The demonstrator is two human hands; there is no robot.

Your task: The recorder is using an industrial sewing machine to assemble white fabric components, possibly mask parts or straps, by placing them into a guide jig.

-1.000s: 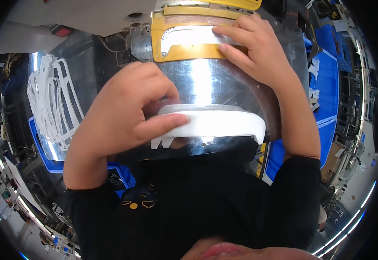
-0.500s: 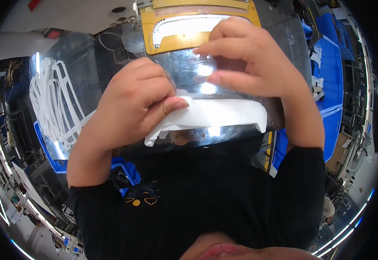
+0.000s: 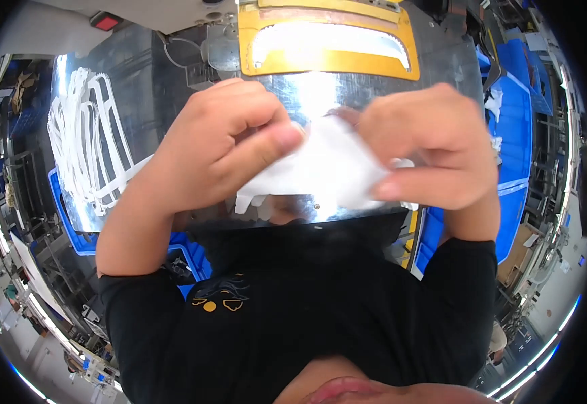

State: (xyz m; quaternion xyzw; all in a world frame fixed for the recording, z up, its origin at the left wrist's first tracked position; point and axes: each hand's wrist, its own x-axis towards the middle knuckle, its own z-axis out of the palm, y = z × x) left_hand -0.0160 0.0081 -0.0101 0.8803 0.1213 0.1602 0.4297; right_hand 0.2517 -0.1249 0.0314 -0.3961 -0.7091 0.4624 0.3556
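Observation:
A piece of white fabric (image 3: 330, 165) stretches between my two hands, low over the near part of the shiny metal table. Its edge is pinched between the thumb and fingers of my left hand (image 3: 236, 141). My right hand (image 3: 435, 148) grips the other side, thumb closed down on it; this part is smeared by motion. Several layers seem to lie together, though I cannot tell how many. Beyond the fabric sits a yellow template (image 3: 334, 62) with a long curved slot, apart from both hands.
Several white curved strips (image 3: 84, 141) lie heaped at the table's left. Blue bins (image 3: 512, 141) holding white scraps stand to the right, and another blue bin (image 3: 196, 259) is below the near left edge. Dark machine parts (image 3: 465, 30) rise at the back right.
My right hand has come down from above the table and taken hold of the fabric. The fabric is lifted and folded toward the right. My left hand keeps its pinch.

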